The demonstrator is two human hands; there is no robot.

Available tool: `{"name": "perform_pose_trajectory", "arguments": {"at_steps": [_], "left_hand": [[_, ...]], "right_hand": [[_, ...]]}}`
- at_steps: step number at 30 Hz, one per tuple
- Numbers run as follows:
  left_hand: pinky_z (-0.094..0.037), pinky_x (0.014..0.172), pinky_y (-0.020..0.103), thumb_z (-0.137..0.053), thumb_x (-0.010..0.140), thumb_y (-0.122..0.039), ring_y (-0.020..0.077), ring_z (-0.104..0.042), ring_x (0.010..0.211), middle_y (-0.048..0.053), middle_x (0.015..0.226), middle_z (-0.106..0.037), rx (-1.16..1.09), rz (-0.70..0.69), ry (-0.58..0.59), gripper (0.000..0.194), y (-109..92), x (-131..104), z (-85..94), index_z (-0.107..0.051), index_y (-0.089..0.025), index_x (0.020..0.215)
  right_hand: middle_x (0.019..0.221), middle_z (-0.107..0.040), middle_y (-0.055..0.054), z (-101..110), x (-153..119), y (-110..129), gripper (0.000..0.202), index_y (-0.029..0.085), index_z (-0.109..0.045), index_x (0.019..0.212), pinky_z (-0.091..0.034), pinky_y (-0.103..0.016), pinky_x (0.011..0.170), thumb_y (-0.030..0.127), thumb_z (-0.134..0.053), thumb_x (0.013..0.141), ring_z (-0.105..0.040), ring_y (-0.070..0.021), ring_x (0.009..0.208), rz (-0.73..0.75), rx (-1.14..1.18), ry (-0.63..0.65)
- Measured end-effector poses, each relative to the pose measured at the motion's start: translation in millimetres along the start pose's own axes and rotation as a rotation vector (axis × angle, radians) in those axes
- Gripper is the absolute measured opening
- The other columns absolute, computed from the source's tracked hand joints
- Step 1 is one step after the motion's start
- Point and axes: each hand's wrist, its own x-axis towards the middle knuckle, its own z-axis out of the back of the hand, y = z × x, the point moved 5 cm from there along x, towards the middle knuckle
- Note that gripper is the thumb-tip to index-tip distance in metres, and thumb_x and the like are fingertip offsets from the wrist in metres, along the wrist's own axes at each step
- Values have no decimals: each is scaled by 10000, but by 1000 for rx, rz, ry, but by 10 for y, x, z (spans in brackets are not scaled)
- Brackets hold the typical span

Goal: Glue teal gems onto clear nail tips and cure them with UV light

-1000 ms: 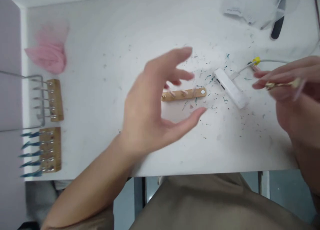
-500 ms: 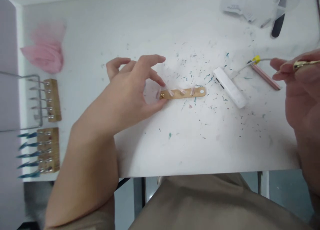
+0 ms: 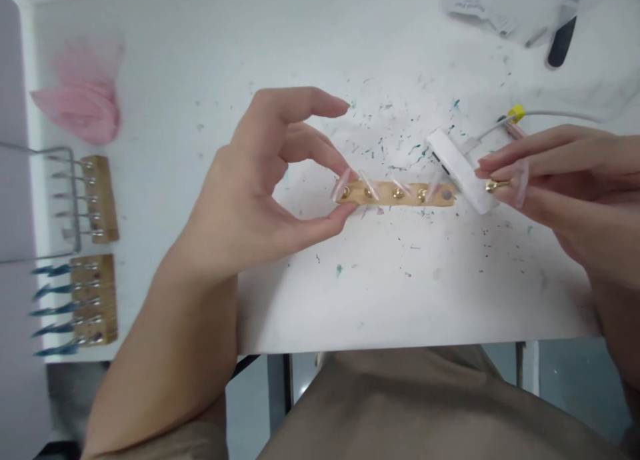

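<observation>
Between a finger and the thumb of my left hand is the left end of a wooden nail-tip stand. Several gold pegs carrying clear, pinkish false nail tips rise from it, and a round grey spot shows on its right end. Over to the right, my right hand pinches a gold peg with a clear false nail tip on it. That peg is apart from the stand. Just behind it lies a white rectangular device with a cable, partly covered by my right fingers.
At left are two wooden stands, one with teal nail tips, the other behind a wire rack. A pink cloth lies behind them. A nail file and plastic packets are at back right. Bits litter the white table.
My left hand has shifted right with the wooden stand, which now looks raised and nearer. My right hand has come in from the right edge, bringing the gold peg beside the white device.
</observation>
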Motion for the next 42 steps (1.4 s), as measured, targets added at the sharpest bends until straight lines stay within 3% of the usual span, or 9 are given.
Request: {"name": "perform_pose_trajectory", "arguments": {"at_steps": [6,12,17,24,27,31,34,39,42], "left_hand": [[-702,1271,663,-1138,976,-630,384,-863,1472,42,1284,-927,-24,-50,-11,952,-643,-47,-266,-597,-398,1725],[-777,1200,637,-1107,1010,-647,376,-907,1435,57,1360,-913,-30,-81,-17,891,-695,31,-210,-621,-393,1712],[-826,1131,604,-1077,1035,-668,368,-940,1390,69,1409,-894,-39,-111,-19,832,-732,-13,-205,-647,-388,1690],[-842,1059,539,-1048,1074,-608,278,-974,1134,66,1568,-847,-8,-149,87,594,-352,32,119,-757,-379,1538],[-806,730,468,-1246,737,-680,218,-864,728,36,1418,-896,-111,-474,99,883,-219,106,183,-809,-409,1454],[-777,706,444,-1256,729,-671,202,-829,773,50,1446,-859,-97,-411,110,883,-199,112,167,-821,-381,1441],[-808,1035,420,-1077,1056,-585,164,-838,1024,25,1566,-767,-75,-86,112,501,-229,59,126,-799,-343,1396],[-807,892,336,-1125,991,-649,118,-819,900,12,1399,-809,-241,-251,8,536,-343,10,66,-871,-398,1391],[-815,1013,286,-1137,1017,-521,106,-861,1040,-2,1504,-796,-190,-97,134,601,-177,20,-93,-812,-365,1498]], "right_hand": [[1320,-813,37,-17,-17,-2,136,244,-966,1159,-793,-175,1144,369,-947,1110,-858,-48,1265,44,-10,44],[1251,-812,71,-3,-44,-6,129,268,-968,1144,-656,-371,1584,392,-948,1112,-861,-32,1169,79,-98,58],[1285,-812,81,-30,-39,32,74,239,-935,1152,-727,-243,1397,302,-897,1147,-848,5,1210,124,-90,74],[1281,-815,52,-28,-37,1,83,234,-959,1182,-743,-157,1249,266,-892,1144,-845,12,1208,92,-15,75],[1252,-815,54,-27,-24,7,86,240,-966,1181,-750,-137,1241,285,-911,1133,-837,30,1157,72,16,56],[1291,-817,3,-22,5,36,309,218,-955,1305,-780,-132,1129,454,-961,1106,-855,-19,1170,-61,41,-1],[1235,-815,-37,63,-28,79,480,145,-925,1359,-780,-158,1137,524,-996,1073,-841,-24,1123,-86,-65,-133],[1177,-808,37,41,-179,166,184,227,-942,1322,-584,-34,880,277,-894,1152,-730,95,977,235,-312,-45],[1173,-807,88,-40,-234,218,322,282,-895,1492,-538,0,868,230,-856,1176,-777,122,1067,390,-448,-30]]}}
